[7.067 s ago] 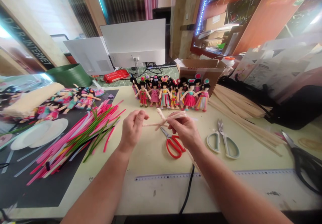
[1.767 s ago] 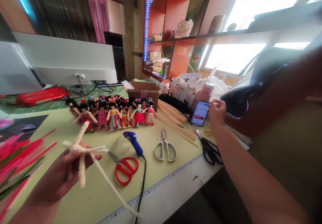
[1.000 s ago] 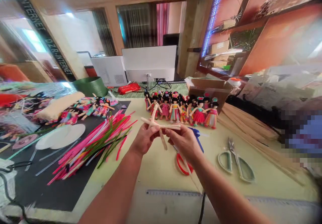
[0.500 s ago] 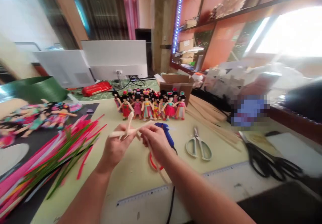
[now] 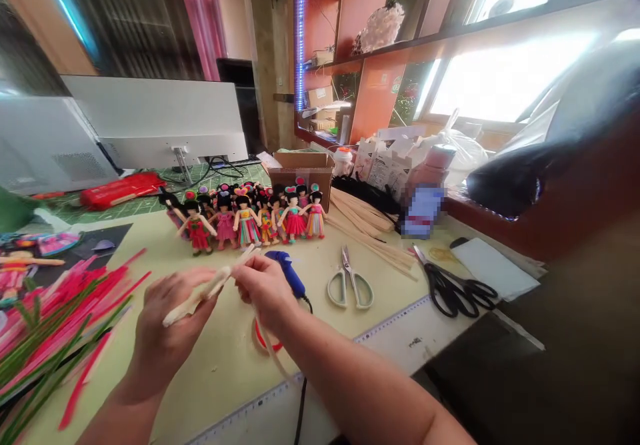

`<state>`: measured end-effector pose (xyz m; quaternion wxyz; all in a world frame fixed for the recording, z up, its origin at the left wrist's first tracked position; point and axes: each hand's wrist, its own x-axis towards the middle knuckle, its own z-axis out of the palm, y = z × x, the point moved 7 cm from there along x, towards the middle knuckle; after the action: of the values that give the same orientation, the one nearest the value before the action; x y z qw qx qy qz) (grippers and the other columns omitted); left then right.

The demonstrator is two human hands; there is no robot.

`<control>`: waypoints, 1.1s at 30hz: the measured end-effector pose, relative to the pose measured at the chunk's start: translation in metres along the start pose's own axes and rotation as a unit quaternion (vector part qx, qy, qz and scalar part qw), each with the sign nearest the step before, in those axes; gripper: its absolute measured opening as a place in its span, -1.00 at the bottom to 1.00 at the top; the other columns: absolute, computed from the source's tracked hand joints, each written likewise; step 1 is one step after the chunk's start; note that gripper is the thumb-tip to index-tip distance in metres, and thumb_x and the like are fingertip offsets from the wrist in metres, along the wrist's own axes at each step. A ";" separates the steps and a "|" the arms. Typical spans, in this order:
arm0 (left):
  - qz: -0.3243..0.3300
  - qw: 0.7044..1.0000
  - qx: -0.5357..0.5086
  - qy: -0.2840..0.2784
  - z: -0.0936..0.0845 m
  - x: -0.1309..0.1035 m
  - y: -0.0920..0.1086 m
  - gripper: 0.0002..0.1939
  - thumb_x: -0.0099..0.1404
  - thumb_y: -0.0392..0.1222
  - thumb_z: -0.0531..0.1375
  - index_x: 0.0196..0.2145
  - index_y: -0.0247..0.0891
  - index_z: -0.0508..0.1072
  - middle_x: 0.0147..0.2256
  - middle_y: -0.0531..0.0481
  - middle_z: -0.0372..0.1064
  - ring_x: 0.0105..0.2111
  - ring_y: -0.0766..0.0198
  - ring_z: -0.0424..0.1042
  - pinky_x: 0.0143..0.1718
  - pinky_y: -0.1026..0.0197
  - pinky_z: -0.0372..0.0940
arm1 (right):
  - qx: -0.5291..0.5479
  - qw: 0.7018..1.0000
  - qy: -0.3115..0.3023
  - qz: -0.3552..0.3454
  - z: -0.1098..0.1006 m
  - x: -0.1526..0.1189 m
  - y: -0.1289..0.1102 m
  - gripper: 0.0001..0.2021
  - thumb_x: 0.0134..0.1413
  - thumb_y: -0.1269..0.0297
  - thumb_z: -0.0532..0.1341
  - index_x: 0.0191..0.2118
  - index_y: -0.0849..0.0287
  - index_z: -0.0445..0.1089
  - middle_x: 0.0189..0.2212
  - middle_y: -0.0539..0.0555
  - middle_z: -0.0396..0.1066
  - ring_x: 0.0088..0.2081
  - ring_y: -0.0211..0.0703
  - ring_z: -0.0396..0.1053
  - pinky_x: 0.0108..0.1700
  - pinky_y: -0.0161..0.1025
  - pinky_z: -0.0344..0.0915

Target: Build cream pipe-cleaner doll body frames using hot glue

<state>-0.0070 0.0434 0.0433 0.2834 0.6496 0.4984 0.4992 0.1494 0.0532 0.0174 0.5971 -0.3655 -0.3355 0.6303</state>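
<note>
My left hand (image 5: 163, 332) is closed around a cream pipe-cleaner shape (image 5: 195, 302), its thick fuzzy end sticking out toward me. Just right of it, my right hand (image 5: 265, 288) pinches a thin cream pipe cleaner (image 5: 269, 345) against the shape's far end. A loose tail of this strand hangs below my right hand toward the mat. Behind both hands stand several small dolls (image 5: 247, 225) in bright dresses. Partly hidden by my right hand, a blue tool with a black cord (image 5: 290, 273), possibly a glue gun, lies on the mat.
White-handled scissors (image 5: 350, 282) and black scissors (image 5: 453, 292) lie to the right. Pink and green pipe cleaners (image 5: 75, 318) spread at left. A ruler (image 5: 390, 322) crosses the front. Beige strips (image 5: 370, 218), a cardboard box (image 5: 305, 165) and a monitor (image 5: 165, 112) are farther back.
The view has swung right, so the scene sits farther left. My left hand has turned, and the cream shape now tilts up toward my right hand. Both hands keep hold of it.
</note>
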 end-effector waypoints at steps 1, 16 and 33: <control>0.011 0.999 0.040 0.012 -0.002 0.002 0.000 -0.57 0.04 -0.05 0.35 -0.10 -0.11 0.48 -0.02 -0.09 0.40 0.10 -0.06 0.25 0.10 0.04 0.14 | -0.004 1.000 0.005 -0.015 -0.001 0.000 -0.004 -0.82 -0.22 0.29 0.31 -0.59 0.16 0.27 -0.72 -0.14 0.18 -0.68 -0.41 0.03 -0.61 -0.36 -0.07; -0.294 0.844 -0.378 -0.243 0.048 -0.022 -0.020 -0.43 0.07 0.37 0.17 -0.37 -0.25 0.51 -0.51 -0.12 0.35 -0.52 0.20 0.27 -0.49 0.16 0.20 | -0.210 0.956 -0.029 -0.202 0.006 -0.021 -0.043 -0.92 -0.01 0.24 0.26 -0.45 0.07 0.38 -0.46 -0.02 0.30 -0.36 -0.19 0.26 -0.34 -0.26 0.22; -0.180 0.909 -0.348 -0.145 0.032 0.003 -0.010 -0.80 0.14 -0.18 0.31 -0.32 -0.31 0.42 -0.45 0.01 0.43 -0.39 0.34 0.42 -0.30 0.30 0.27 | -0.140 0.985 -0.007 -0.103 0.001 0.000 -0.016 -0.81 -0.10 0.17 0.34 -0.48 0.18 0.42 -0.62 -0.08 0.30 -0.57 -0.34 0.17 -0.50 -0.33 0.12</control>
<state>0.0192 0.0538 0.0244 0.6455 0.4743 0.3546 0.4824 0.1568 0.0539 0.0318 0.5995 -0.4043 -0.4604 0.5150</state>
